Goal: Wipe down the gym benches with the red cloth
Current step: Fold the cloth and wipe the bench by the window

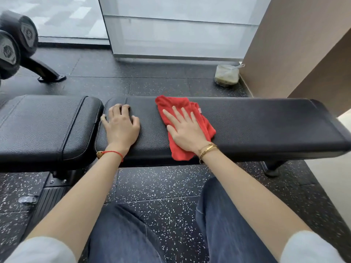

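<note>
Black leather-grain padding of the long gym counter (247,126) shows no wipe marks, so progress is unclear: the right hand (187,131) presses flat, fingers spread, on the crumpled red cloth (204,126) mid-pad, the left hand (121,126) braces beside it, fingers bent, and the adjoining seat pad (47,126) probably remains.
</note>
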Demonstrator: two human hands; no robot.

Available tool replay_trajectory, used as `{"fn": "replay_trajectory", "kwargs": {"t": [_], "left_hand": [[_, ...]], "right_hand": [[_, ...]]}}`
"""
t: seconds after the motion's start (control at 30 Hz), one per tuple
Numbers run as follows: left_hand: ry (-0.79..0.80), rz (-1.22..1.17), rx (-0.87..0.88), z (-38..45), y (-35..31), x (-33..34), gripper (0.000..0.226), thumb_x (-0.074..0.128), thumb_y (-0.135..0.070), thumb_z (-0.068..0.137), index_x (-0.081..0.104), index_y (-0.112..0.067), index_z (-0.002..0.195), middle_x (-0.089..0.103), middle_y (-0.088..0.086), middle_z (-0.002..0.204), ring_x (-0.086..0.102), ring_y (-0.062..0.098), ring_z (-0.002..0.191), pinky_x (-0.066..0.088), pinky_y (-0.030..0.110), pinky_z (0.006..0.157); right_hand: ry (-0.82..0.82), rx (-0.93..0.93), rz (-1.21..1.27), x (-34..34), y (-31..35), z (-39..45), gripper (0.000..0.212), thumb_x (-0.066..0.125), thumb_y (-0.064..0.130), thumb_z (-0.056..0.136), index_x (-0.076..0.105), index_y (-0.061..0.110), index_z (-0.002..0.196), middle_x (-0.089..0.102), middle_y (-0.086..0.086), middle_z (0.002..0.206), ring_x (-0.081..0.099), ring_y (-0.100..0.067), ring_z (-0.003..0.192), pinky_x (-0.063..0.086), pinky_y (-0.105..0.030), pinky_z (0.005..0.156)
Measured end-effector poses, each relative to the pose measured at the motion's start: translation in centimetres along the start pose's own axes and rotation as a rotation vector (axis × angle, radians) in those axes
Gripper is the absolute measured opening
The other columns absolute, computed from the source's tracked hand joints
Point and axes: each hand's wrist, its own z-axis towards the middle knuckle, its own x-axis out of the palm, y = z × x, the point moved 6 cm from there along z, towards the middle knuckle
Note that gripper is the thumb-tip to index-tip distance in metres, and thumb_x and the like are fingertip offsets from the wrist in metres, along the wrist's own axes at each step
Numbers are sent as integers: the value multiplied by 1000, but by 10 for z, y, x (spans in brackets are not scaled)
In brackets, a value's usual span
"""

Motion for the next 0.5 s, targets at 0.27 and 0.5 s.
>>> {"fn": "replay_trajectory", "kwargs": {"t": [0.27, 0.5], "left_hand": [[-15, 131, 47, -8, -15, -4, 34, 47, -24, 93, 58, -9, 121, 53, 16, 135, 45, 35, 127, 25, 55, 111], [32, 28, 72, -32, -92, 5, 39, 38, -27, 98, 53, -13, 131, 51, 9, 138, 42, 28, 132, 20, 54, 116]], "right_hand": [[-34, 103, 1, -19, -103, -39, 54, 31, 42, 101, 14, 41, 153, 9, 3, 164, 6, -24, 151, -1, -43, 121], [29, 171, -7, -27, -118, 6, 55, 25, 41, 103, 10, 36, 155, 2, 0, 164, 1, -27, 151, -4, -47, 121]]}}
